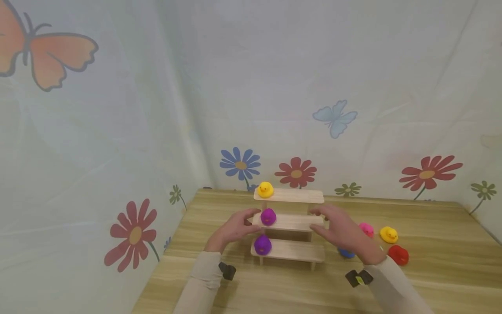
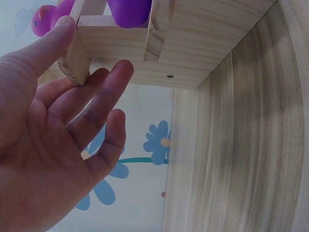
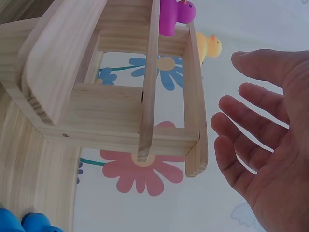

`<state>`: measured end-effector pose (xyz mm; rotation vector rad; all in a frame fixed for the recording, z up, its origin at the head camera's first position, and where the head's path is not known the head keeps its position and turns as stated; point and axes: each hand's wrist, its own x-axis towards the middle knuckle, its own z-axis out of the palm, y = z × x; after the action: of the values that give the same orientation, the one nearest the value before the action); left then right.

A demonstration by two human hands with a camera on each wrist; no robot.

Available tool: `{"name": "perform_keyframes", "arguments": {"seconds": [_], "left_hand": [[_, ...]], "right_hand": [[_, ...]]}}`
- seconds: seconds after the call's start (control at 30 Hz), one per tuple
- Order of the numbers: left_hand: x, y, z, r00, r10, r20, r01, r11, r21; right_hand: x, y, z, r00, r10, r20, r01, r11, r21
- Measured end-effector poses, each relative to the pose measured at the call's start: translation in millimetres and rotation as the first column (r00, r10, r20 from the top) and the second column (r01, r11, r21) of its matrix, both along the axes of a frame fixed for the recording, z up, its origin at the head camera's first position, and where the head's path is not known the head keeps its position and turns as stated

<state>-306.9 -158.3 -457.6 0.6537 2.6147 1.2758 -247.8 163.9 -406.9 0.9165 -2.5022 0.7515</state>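
A three-tier wooden shelf [image 1: 298, 222] stands on the table. My left hand [image 1: 234, 227] is at the left end of its middle board; in the left wrist view, that hand [image 2: 63, 116] has its thumb on one side of the board end [image 2: 76, 65] and fingertips on the other. My right hand [image 1: 345, 229] is by the shelf's right side; the right wrist view shows this hand [image 3: 270, 121] apart from the wood, fingers loosely bent and holding nothing. A yellow duck [image 1: 265, 190] sits top left, a purple duck [image 1: 268, 217] on the middle board, another purple duck [image 1: 262, 245] on the bottom.
Right of the shelf, on the wood-grain table [image 1: 290, 288], are a pink duck [image 1: 366, 229], a yellow duck [image 1: 388, 234], a red duck [image 1: 398, 255] and a blue one [image 1: 347, 253] partly behind my right hand. A flower-printed curtain [image 1: 274, 87] hangs behind.
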Motion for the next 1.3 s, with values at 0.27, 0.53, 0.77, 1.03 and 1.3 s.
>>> {"name": "perform_keyframes", "arguments": {"seconds": [0.27, 0.53, 0.77, 1.03, 1.3], "left_hand": [[-0.2, -0.3, -0.2, 1.000, 0.002, 0.006, -0.002, 1.000, -0.014], [-2.1, -0.2, -1.8, 1.000, -0.001, 0.013, 0.001, 1.000, -0.007], [0.7, 0.5, 1.8, 1.000, 0.006, 0.030, -0.006, 1.000, -0.008], [1.2, 1.2, 2.3, 1.000, -0.004, 0.005, 0.004, 1.000, -0.015], [1.3, 0.7, 2.7, 1.000, -0.006, 0.011, 0.006, 1.000, -0.005]], "right_hand": [[-5.9, -12, 5.6, 0.998, 0.017, -0.065, -0.015, 1.000, 0.019], [-12.0, -27, 14.4, 0.999, 0.017, -0.048, -0.016, 1.000, 0.018], [-22.7, -41, 20.4, 0.999, 0.015, -0.045, -0.014, 0.999, 0.038], [-34.4, -56, 29.1, 0.998, -0.023, 0.054, 0.019, 0.998, 0.057], [-49.6, -66, 33.1, 1.000, 0.007, -0.011, -0.006, 0.999, 0.047]]}}
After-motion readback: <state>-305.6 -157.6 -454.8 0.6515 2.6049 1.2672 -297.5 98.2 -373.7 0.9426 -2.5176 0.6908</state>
